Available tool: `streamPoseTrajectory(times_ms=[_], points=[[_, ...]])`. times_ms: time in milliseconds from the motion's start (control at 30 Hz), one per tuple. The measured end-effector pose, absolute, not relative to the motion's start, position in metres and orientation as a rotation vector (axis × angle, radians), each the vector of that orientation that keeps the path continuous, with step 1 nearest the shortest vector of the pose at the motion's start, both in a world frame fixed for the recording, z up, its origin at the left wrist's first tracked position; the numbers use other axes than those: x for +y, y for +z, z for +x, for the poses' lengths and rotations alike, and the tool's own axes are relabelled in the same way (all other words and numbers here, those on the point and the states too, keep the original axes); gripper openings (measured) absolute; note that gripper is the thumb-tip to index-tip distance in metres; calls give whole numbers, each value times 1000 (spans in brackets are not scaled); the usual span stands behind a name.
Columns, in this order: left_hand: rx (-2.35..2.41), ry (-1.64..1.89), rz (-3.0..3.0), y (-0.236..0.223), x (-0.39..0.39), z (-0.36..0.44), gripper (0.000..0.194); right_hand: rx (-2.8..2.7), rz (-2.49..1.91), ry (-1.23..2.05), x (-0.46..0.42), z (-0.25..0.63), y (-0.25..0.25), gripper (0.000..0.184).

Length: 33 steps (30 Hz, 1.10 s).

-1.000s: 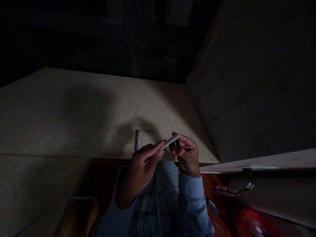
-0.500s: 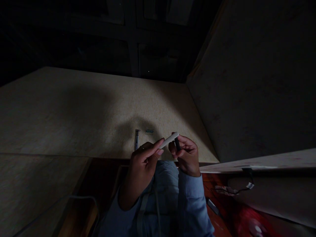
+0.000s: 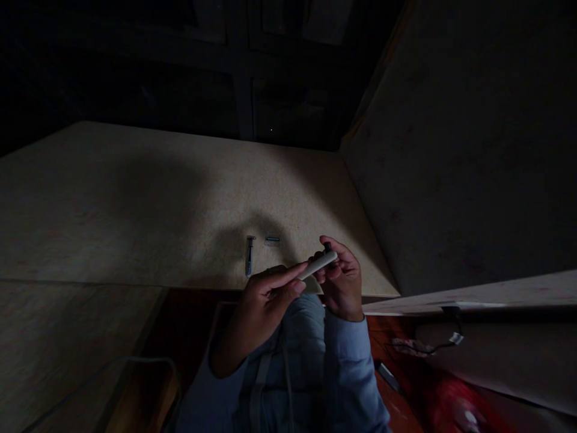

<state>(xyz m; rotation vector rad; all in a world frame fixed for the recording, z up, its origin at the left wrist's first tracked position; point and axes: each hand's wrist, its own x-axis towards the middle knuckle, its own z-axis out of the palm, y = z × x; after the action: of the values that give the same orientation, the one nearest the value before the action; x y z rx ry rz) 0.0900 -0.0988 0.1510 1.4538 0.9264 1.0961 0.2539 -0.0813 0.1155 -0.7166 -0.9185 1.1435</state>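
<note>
My left hand (image 3: 265, 300) is closed around a slim white rod-like piece with a rounded end (image 3: 319, 264), thumb and fingers pinching its near part. My right hand (image 3: 345, 285) holds a small dark bar (image 3: 327, 246) between its fingertips. The white piece's far end crosses in front of that bar; whether they are joined I cannot tell. On the table beyond my left hand lies a razor (image 3: 249, 255) with a T-shaped head. Just right of its head rests a small clear-and-teal piece (image 3: 272, 239), too small to name surely.
The pale tabletop (image 3: 180, 210) meets a wall (image 3: 451, 180) on the right and a dark window frame (image 3: 246, 108) behind. A cable (image 3: 153, 359) runs at lower left. At lower right lie a dark cord (image 3: 457, 337) and a red bag (image 3: 464, 400).
The white piece has shifted right and slightly down, its tip now overlapping the dark bar. My right fingers have turned the bar, so less of it shows. The razor is more fully visible.
</note>
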Motion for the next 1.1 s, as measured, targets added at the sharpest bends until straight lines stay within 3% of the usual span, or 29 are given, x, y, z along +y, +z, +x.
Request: streamPoseTrajectory(times_ms=[267, 600, 1100], points=[[1033, 1255, 1409, 148, -97, 94, 33, -861, -664, 1220, -78, 244, 115, 48], [927, 1042, 1347, 152, -99, 88, 36, -867, -757, 1107, -80, 249, 114, 61], [1029, 1147, 1293, 148, -96, 93, 37, -872, -671, 1138, -79, 242, 117, 54]])
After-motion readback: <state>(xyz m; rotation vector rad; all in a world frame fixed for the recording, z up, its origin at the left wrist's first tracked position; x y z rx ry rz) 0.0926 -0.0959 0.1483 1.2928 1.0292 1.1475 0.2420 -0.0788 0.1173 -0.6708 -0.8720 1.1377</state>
